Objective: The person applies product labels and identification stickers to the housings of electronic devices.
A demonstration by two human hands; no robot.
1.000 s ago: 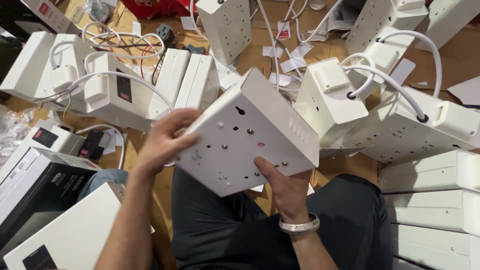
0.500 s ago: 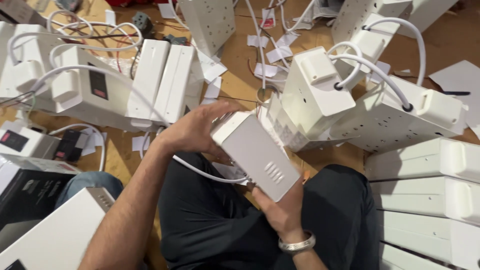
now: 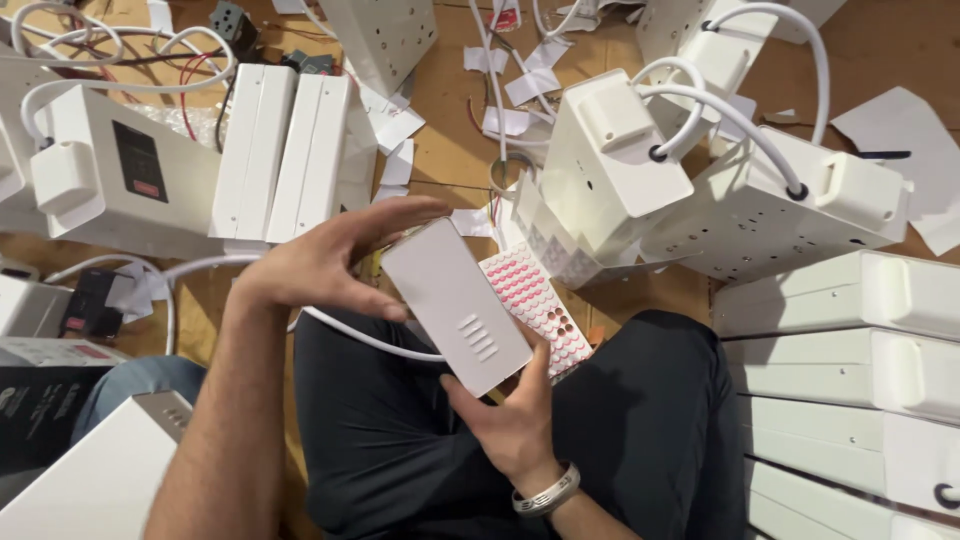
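I see the white plastic box (image 3: 458, 305) held up over my lap, between both hands, its slotted face turned up toward the camera; my left hand (image 3: 325, 262) arches over its far-left end with the fingers (image 3: 400, 212) spread and curled, thumb against the near edge, touching rather than clamping; my right hand (image 3: 510, 415) cradles the near-right corner from below, its fingers closed on the underside as far as I can judge, though most of them are hidden behind the box.

A white cable (image 3: 350, 330) runs from under the box toward the left across my dark trousers. Just behind the box, on its right, lies a sheet of red round stickers (image 3: 535, 300), partly covered.

My worry is the grip: the left hand only rests lightly on the box, so if the right hand shifts, the box could tip and slide off toward the floor; the trailing cable could also snag on my knee and tug it sideways.

Around me the wooden floor (image 3: 450, 140) is strewn with paper scraps; white power units with coiled cables (image 3: 700, 170) crowd the far right, and stacked white casings (image 3: 850, 350) stand at the right edge.
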